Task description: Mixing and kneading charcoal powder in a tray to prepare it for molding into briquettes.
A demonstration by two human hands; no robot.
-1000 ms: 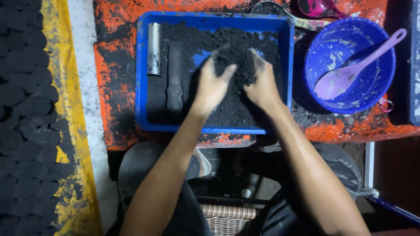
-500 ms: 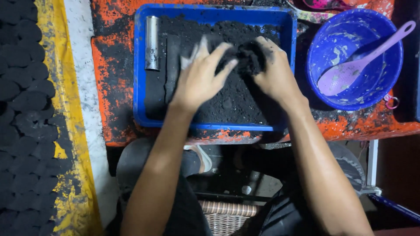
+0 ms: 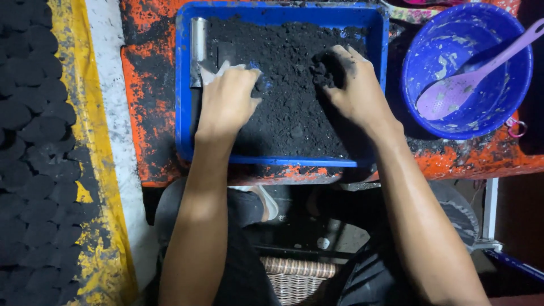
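We see our left hand [image 3: 226, 99] lying palm-down at the left end of the blue tray [image 3: 182, 102], its fingers curled toward the metal tube [image 3: 198, 48] that lies along the tray's left wall. The tube's long axis runs away from us, toward the tray's far edge, with its near end hidden just under our fingertips; whether this grip has actually closed on the tube or on the dark rod beside it we cannot tell, since the hand's back covers the contact. The tube therefore lies up and slightly left of the left grip, touching or nearly so, and the left hand is by far the nearer one to it. Our right hand [image 3: 354, 85] sits well apart on the right side of the tray, fingers cupped narrowly around a small clump of black powder [image 3: 322, 71], pressing it against the bed of the same black powder that fills most of the tray. To the right, on the orange-painted surface [image 3: 147, 85], stands a blue bowl [image 3: 498, 113] with a purple spoon [image 3: 453, 90] resting inside, handle pointing up and right. At far left, rows of dark round cakes [image 3: 34, 141] lie beside a yellow strip [image 3: 90, 170].
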